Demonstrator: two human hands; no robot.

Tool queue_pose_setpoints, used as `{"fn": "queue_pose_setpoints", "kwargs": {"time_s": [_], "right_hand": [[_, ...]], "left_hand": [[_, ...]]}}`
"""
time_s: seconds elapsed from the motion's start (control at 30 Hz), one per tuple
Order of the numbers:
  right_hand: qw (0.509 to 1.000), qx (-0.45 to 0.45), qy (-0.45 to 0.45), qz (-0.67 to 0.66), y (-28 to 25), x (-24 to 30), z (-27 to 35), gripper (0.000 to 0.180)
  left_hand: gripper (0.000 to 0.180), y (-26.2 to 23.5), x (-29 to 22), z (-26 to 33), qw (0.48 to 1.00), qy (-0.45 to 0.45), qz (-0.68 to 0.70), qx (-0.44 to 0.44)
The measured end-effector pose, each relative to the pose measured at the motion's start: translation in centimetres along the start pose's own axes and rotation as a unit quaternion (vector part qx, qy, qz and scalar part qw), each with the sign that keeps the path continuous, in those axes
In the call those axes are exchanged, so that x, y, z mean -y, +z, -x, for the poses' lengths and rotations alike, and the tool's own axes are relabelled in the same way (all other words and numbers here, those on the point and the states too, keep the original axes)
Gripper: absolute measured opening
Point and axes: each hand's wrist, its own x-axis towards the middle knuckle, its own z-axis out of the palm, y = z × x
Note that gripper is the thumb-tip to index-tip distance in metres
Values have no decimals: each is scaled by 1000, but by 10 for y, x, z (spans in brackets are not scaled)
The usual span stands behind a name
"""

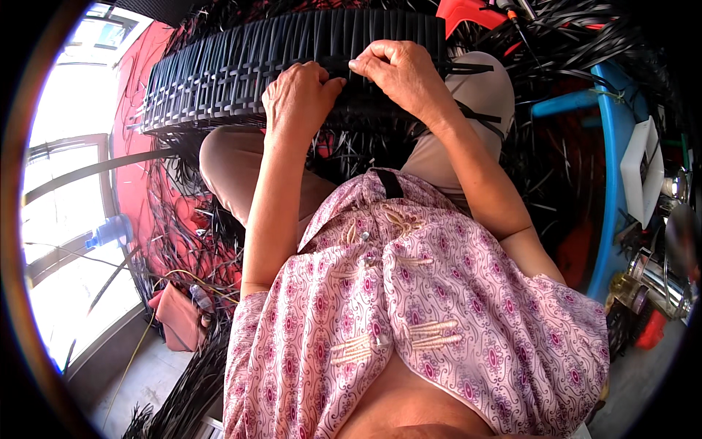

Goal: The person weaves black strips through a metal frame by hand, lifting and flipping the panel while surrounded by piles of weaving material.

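A long woven piece of flat black strips (212, 80) lies across my knees, with a tight basket weave along its near side and upright strips behind. My left hand (298, 102) rests on the weave near its middle, fingers curled in and thumb toward the right. Just to the right, my right hand (402, 73) is closed in a pinch, thumb against forefinger, over the same piece. What either hand grips is lost against the black weave. Loose strip ends (468, 69) stick out past the piece's right end, over my right knee.
Cut black strips lie heaped on the red floor (135, 80) and at the upper right. A blue plastic frame (608, 161) stands on my right, a white box-like part (643, 172) beside it. A red stool-like thing (472, 13) and a screwdriver-like tool (512, 13) are behind the piece.
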Motion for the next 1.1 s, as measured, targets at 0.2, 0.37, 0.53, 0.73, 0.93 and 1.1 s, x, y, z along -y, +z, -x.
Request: {"fn": "queue_pose_setpoints", "kwargs": {"time_s": [0.2,0.37,0.53,0.73,0.93,1.1], "right_hand": [[993,-5,1,120,9,-7,0,22],[983,21,9,181,14,-6,-5,22],[980,50,5,192,16,-8,-7,21],[978,49,-36,200,19,-9,-9,21],[974,37,-66,215,25,-11,-12,21],[969,19,-92,230,28,-9,-11,18]], "left_hand": [[30,2,4,-2,998,-48,46,11],[28,4,5,-1,996,-57,59,16],[26,5,6,2,998,-43,54,5],[26,9,9,3,998,-25,63,-11],[25,10,8,4,996,-31,81,-22],[25,13,16,2,988,-41,145,-44]]}}
